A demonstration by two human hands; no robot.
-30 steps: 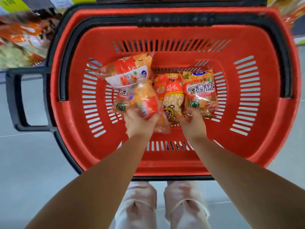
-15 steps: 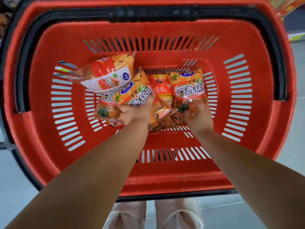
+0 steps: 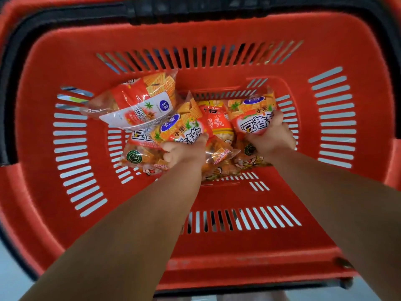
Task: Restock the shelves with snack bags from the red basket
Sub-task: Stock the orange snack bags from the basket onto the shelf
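The red basket [image 3: 227, 253] fills the view from above, with several orange-red snack bags piled at the far end of its floor. My left hand [image 3: 184, 149] grips one orange snack bag [image 3: 180, 129] with a blue oval logo. My right hand [image 3: 271, 137] grips a matching snack bag [image 3: 251, 115] at the right of the pile. Between them lies another orange bag [image 3: 217, 124]. A red-and-white bag [image 3: 134, 105] leans against the left of the pile. More bags lie underneath, partly hidden.
The basket's black handle [image 3: 173, 11] lies folded along the far rim. Slotted walls enclose the bags on all sides. Pale floor [image 3: 13, 268] shows at the lower left corner. The near half of the basket floor [image 3: 227, 192] is bare.
The view has moved closer over the basket. Both hands have tightened round their bags and raised them slightly off the pile.
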